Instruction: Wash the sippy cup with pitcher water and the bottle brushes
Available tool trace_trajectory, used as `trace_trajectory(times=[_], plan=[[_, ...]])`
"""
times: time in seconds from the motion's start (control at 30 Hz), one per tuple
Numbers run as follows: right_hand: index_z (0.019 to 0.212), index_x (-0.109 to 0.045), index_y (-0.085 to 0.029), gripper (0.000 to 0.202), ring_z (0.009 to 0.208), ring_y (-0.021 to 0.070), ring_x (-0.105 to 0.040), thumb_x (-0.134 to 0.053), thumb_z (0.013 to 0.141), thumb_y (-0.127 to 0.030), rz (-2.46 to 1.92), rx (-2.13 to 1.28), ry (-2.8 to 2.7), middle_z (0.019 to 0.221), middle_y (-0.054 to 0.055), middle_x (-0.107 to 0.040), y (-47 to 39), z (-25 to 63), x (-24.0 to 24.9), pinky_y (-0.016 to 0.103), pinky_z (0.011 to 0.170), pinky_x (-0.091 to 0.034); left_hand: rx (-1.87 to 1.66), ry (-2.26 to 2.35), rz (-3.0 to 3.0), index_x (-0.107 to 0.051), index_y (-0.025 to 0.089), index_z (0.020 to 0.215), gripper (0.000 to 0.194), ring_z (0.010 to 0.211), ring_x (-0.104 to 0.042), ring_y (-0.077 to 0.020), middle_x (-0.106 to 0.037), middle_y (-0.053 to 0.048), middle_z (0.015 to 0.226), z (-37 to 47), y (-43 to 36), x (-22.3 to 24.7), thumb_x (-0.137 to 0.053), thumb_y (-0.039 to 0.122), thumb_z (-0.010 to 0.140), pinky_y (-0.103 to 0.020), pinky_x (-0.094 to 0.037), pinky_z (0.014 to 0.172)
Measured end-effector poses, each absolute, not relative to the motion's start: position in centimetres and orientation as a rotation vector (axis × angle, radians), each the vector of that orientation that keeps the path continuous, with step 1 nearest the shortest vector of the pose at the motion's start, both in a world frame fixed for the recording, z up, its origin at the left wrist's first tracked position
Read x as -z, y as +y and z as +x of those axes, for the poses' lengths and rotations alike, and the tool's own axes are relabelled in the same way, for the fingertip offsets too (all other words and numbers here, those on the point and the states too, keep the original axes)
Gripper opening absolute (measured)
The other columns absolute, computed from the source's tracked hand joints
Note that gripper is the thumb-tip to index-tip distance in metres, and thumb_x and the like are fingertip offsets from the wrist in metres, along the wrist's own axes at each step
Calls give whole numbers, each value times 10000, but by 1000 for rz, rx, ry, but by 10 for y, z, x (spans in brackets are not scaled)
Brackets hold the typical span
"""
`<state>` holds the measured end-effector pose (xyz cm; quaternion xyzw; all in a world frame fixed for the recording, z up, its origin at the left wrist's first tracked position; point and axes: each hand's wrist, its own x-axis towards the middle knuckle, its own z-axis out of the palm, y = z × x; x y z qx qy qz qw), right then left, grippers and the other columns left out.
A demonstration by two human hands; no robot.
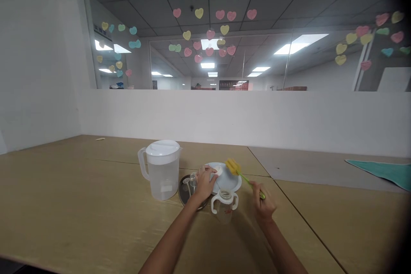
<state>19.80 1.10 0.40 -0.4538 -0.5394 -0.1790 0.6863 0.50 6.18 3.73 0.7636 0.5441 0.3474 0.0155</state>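
My left hand point(204, 183) pinches a small white bottle cap or ring point(218, 170) over the pale bowl point(236, 185). In my right hand point(264, 205) is a bottle brush point(233, 166), gripped by its green handle. Its yellow sponge head hovers above the bowl's far rim, a little to the right of the white piece. Just in front of the bowl, a clear baby bottle point(224, 212) with two white side handles stands upright with its top uncovered. A dark round tray point(183, 197), partly hidden by my left arm, holds small clear and white parts point(188, 183).
A lidded translucent pitcher point(163, 180) stands left of the tray, its handle to the left. A teal cloth point(385, 173) lies at the far right. Near the back wall is a small pale flat piece point(100, 139). Seams cross the wooden tabletop point(96, 205).
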Motion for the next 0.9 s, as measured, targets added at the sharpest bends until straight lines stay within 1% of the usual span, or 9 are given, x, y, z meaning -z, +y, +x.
trace_trajectory(times=[0.1,0.17,0.27,0.4,0.47,0.53,0.63,0.77,0.9], plan=[[772,-684,-153,336,573,96,-578,-420,896,-320,-907,484,-1336,643,44,-661,11,194,3,193,580,-418,-1367,1510,2327,-552,234,1041,279,1190,-392,-223,-457,-71,1239,-20,46,-30,-358,373,897,-426,-308,967],[761,-681,-151,353,547,92,-559,-414,898,-336,-949,461,-1294,629,42,-651,13,194,4,194,564,-408,-1509,1436,2300,-505,221,1100,292,1204,-386,-204,-423,-81,1274,-37,39,-24,-330,354,907,-390,-307,996],[765,-672,-134,414,543,100,-537,-384,899,-400,-1059,347,-1162,601,41,-617,16,197,3,204,558,-387,-1628,1432,2207,-422,195,1190,324,1149,-438,-180,-407,-101,1289,-60,36,-14,-299,313,913,-344,-342,983],[747,-657,-122,527,582,126,-534,-326,882,-509,-1148,244,-1044,619,60,-605,14,200,-2,229,594,-387,-1591,1514,2143,-418,175,1176,314,1038,-500,-183,-525,-88,1107,-75,36,-4,-327,276,893,-346,-393,926],[731,-657,-130,557,588,132,-531,-315,868,-547,-1173,215,-1036,623,62,-608,11,198,-3,236,599,-388,-1577,1536,2158,-431,183,1167,314,1033,-496,-184,-516,-78,1085,-75,35,-2,-377,250,864,-347,-396,925],[745,-664,-131,572,588,133,-534,-316,858,-570,-1189,180,-1037,628,63,-614,9,195,-1,236,599,-388,-1568,1559,2190,-447,198,1177,357,1064,-475,-188,-472,-78,1122,-73,32,-3,-426,208,821,-349,-382,945],[781,-672,-129,564,613,133,-553,-329,856,-571,-1191,134,-1064,678,72,-639,7,189,6,232,607,-390,-1563,1612,2193,-495,210,1143,376,1080,-463,-196,-440,-77,1133,-69,28,-4,-471,176,769,-344,-383,939],[779,-678,-144,511,661,137,-579,-352,868,-527,-1170,138,-1177,744,79,-668,8,185,15,228,623,-397,-1517,1634,2161,-483,191,1053,292,987,-519,-190,-517,-58,1028,-64,26,-3,-512,261,771,-320,-422,857],[764,-681,-147,483,617,123,-566,-361,878,-490,-1144,205,-1271,701,72,-658,12,187,20,223,605,-394,-1363,1676,2194,-476,193,935,221,870,-563,-180,-581,-25,906,-62,26,-1,-541,307,757,-298,-431,774]])
